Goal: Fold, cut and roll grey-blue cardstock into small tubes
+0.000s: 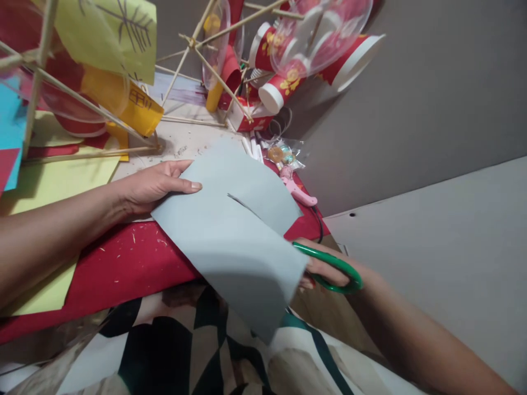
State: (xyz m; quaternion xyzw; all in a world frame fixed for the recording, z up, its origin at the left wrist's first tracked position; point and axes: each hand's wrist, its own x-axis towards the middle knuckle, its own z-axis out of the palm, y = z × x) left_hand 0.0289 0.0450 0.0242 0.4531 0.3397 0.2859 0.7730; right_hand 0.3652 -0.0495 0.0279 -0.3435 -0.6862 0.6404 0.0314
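Note:
A sheet of pale blue-grey paper (230,236) spans the middle of the view, with a slit running in from its right side. My left hand (154,186) pinches its left edge, thumb on top and fingers underneath. At the lower right, my right hand (325,269) has its fingers through the green handle of a pair of scissors (349,277). The blades are mostly hidden by the paper, in line with the slit. The near part of the sheet droops over my lap.
A frame of wooden sticks (189,46) stands at the back, with red paper cups (284,88) beside it. A pink glue gun (298,189) and a small plastic bag (286,153) lie at right. Yellow paper (45,291) lies on the red-covered table (135,263). A grey wall (432,99) bounds the right.

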